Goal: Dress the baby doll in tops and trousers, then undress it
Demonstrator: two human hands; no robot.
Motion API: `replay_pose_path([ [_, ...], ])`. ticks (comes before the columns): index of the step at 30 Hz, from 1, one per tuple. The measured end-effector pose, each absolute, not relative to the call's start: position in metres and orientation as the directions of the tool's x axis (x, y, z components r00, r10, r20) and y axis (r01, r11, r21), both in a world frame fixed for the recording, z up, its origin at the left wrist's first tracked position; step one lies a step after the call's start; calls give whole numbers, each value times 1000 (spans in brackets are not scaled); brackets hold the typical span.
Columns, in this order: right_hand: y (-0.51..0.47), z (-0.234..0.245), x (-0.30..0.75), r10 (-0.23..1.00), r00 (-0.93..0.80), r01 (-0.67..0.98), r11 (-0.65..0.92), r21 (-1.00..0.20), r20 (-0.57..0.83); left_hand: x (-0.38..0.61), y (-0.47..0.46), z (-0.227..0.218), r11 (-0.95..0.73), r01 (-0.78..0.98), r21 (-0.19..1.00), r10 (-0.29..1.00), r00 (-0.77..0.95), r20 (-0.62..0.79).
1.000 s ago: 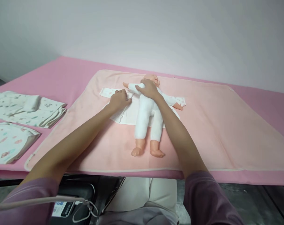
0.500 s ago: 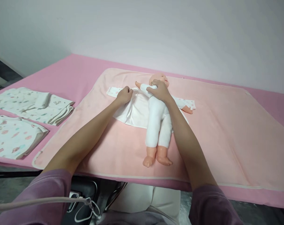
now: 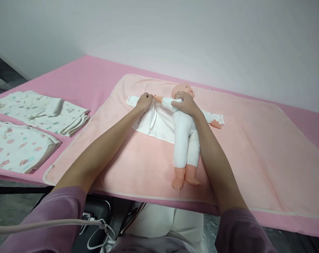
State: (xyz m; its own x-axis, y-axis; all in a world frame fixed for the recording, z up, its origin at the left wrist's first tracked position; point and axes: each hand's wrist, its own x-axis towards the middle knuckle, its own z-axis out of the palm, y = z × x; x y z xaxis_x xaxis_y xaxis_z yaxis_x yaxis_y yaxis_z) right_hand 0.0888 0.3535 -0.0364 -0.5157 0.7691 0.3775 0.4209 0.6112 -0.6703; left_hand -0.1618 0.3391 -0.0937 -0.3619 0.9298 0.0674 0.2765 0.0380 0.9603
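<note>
A baby doll point(image 3: 183, 126) with a white cloth body lies tilted on its side, its head away from me. My right hand point(image 3: 185, 103) is closed round its upper chest and shoulder. Under the doll a white baby shirt point(image 3: 159, 123) is spread open, and its printed right sleeve covers the doll's far arm down to the wrist. My left hand point(image 3: 145, 102) pinches the shirt near the opening of the other sleeve, just beside the doll's bare plastic hand point(image 3: 158, 98). Part of the shirt is hidden beneath the doll.
A peach mat point(image 3: 127, 165) covers much of the pink table point(image 3: 70, 73). Two folded printed cloths point(image 3: 19, 146) and clothes point(image 3: 40, 109) lie at the left. The wall stands behind. A pale cord point(image 3: 51, 222) crosses low at the left.
The doll has rolled slightly toward the right under my right hand. My left hand has shifted up along the shirt, closer to the doll's hand. The view has moved a little.
</note>
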Motion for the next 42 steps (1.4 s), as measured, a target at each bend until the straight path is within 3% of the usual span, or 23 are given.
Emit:
replay_pose_path([
  [4, 351, -35, 82, 776, -536, 501, 609, -615, 332, -159, 333, -90, 10, 358, 934, 928, -352, 125],
  [11, 349, -34, 56, 783, -579, 679, 618, -397, 227, -155, 326, -82, -153, 643, 750, 877, -262, 403],
  [16, 354, -39, 32, 789, -600, 750, 613, -249, 137, -145, 328, -77, -274, 635, 722, 882, -133, 451],
  [20, 352, -39, 16, 825, -544, 791, 565, -235, 154, -142, 325, -74, -295, 629, 720, 882, -112, 458],
  [22, 345, -35, 18, 820, -530, 777, 572, -265, 215, -141, 322, -73, -275, 630, 726, 894, -110, 434],
  [25, 326, -31, 46, 750, -494, 700, 643, -311, 439, -144, 318, -73, -236, 623, 745, 924, -94, 371],
  [27, 308, -33, 82, 705, -401, 656, 667, -354, 585, -145, 316, -71, -224, 628, 745, 924, -105, 367],
  [29, 288, -43, 124, 728, -263, 651, 619, -441, 633, -141, 314, -67, -251, 644, 722, 893, -134, 429],
  [32, 264, -64, 179, 871, -227, 707, 455, -542, 436, -113, 312, -56, -369, 675, 639, 814, -96, 572],
  [35, 258, -79, 204, 894, -390, 759, 447, -473, 219, -56, 311, -41, -515, 697, 498, 780, 141, 610],
  [37, 262, -80, 204, 873, -463, 790, 484, -376, 152, -11, 314, -32, -587, 710, 389, 779, 364, 510],
  [39, 271, -76, 198, 877, -475, 834, 474, -282, 67, 26, 321, -26, -607, 741, 286, 790, 522, 323],
  [42, 283, -69, 189, 906, -424, 883, 408, -233, -19, 54, 336, -25, -585, 795, 163, 811, 578, 91],
])
